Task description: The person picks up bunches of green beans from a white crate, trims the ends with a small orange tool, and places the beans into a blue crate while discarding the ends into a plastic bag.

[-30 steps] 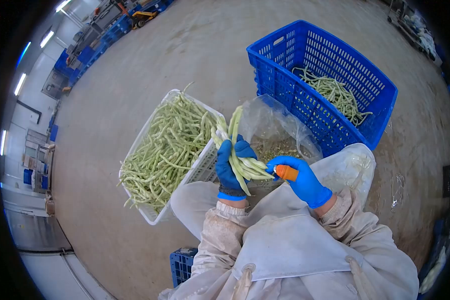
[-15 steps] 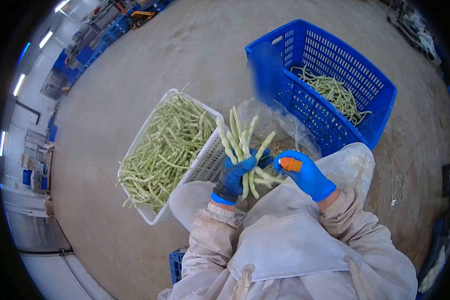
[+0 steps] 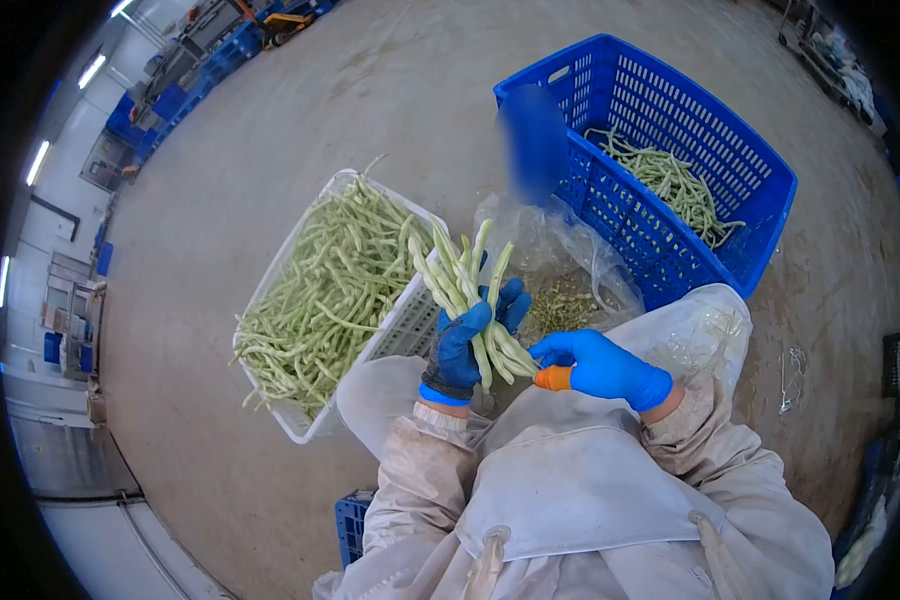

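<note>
We see the blue crate, its corner covered by a blurred blue patch. The white crate is heaped with green beans. The clear bag is partly hidden. Above the lap, our left hand is closed around the bean bundle. Our right hand, bearing an orange piece, meets its lower tips; whether it grips, we cannot tell.

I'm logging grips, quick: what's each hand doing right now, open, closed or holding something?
Left hand: closed around a bunch of green beans.
Right hand: closed on a small orange object, near the beans' lower ends.
</note>
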A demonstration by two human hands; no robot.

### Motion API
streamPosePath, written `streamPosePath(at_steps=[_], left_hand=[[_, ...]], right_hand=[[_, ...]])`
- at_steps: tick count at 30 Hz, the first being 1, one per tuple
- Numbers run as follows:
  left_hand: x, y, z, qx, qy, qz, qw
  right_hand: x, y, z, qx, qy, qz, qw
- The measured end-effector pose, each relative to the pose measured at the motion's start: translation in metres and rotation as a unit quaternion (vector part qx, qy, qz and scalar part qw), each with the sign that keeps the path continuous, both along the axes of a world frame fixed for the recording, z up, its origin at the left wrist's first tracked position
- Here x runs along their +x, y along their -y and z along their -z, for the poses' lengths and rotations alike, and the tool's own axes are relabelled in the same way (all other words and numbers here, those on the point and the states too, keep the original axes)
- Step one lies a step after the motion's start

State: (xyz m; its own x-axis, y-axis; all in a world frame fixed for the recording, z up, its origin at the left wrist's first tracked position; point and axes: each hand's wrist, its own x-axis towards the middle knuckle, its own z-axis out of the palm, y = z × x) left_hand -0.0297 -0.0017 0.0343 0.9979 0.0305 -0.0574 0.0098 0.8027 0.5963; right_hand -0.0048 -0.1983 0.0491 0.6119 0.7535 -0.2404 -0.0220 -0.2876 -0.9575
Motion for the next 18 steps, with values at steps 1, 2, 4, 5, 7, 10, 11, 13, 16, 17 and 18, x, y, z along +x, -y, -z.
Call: streamPosePath(at_steps=[1, 2, 4, 5, 7, 10, 11, 13, 16, 17, 18], left_hand=[[-0.001, -0.002, 0.001, -0.001, 0.0, -0.001, 1.0], [-0.002, -0.003, -0.001, 0.023, -0.006, 0.008, 1.0], [-0.003, -0.005, -0.001, 0.046, -0.013, 0.017, 0.999], [-0.001, -0.006, 0.001, 0.057, -0.004, 0.025, 0.998], [0.0, -0.009, 0.003, 0.069, 0.005, 0.032, 0.997], [-0.002, -0.011, 0.0, 0.076, -0.011, 0.058, 0.995], [-0.005, -0.01, -0.003, 0.08, -0.035, 0.067, 0.994], [-0.007, -0.01, -0.003, 0.085, -0.057, 0.076, 0.992], [-0.009, -0.01, 0.002, 0.168, -0.071, 0.083, 0.98], [-0.01, -0.009, 0.0, 0.168, -0.072, 0.081, 0.98], [-0.01, -0.007, -0.001, 0.148, -0.079, 0.087, 0.982]], right_hand=[[0.002, 0.001, 0.0, -0.001, 0.0, -0.001, 1.0], [0.004, 0.003, -0.001, -0.033, 0.043, -0.01, 0.998], [0.006, 0.003, -0.006, -0.066, 0.087, -0.021, 0.994], [0.007, 0.002, -0.011, -0.082, 0.052, -0.018, 0.995], [0.008, 0.001, -0.008, -0.098, 0.018, -0.016, 0.995], [0.007, -0.002, 0.006, 0.088, -0.022, 0.08, 0.993], [0.007, -0.003, 0.005, 0.167, -0.119, 0.109, 0.973], [0.009, -0.004, 0.01, 0.243, -0.213, 0.136, 0.937], [0.01, -0.005, 0.025, 0.348, -0.343, 0.105, 0.866], [0.007, -0.004, 0.024, 0.365, -0.333, 0.102, 0.864], [0.004, -0.004, 0.023, 0.382, -0.322, 0.101, 0.861]])
